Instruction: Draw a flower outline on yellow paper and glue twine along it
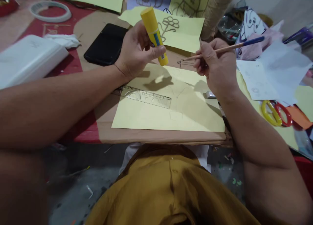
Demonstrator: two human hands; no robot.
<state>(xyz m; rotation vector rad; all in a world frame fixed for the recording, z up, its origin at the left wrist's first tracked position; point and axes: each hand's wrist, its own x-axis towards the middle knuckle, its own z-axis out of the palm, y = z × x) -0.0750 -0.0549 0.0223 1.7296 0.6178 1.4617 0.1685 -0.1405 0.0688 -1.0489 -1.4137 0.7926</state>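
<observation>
My left hand (137,49) grips a yellow glue stick (154,34), capped end tilted up and away, above the far edge of a yellow sheet of paper (146,119). Between the fingers of my right hand (220,63) is a slim wooden stick with a blue end, like a pencil or brush (234,46); its other end points left. Faint pencil lines mark the sheet. A clear plastic ruler (156,99) lies across its left part. Near my right wrist sits a small white eraser (210,94).
A black phone-like slab (105,44), a white box (31,55) and a roll of tape (50,11) lie left. Behind are drawings on yellow paper (188,33). Scissors (276,112) with yellow and red handles and loose white papers (259,81) lie right. The table edge (158,137) is nearest me.
</observation>
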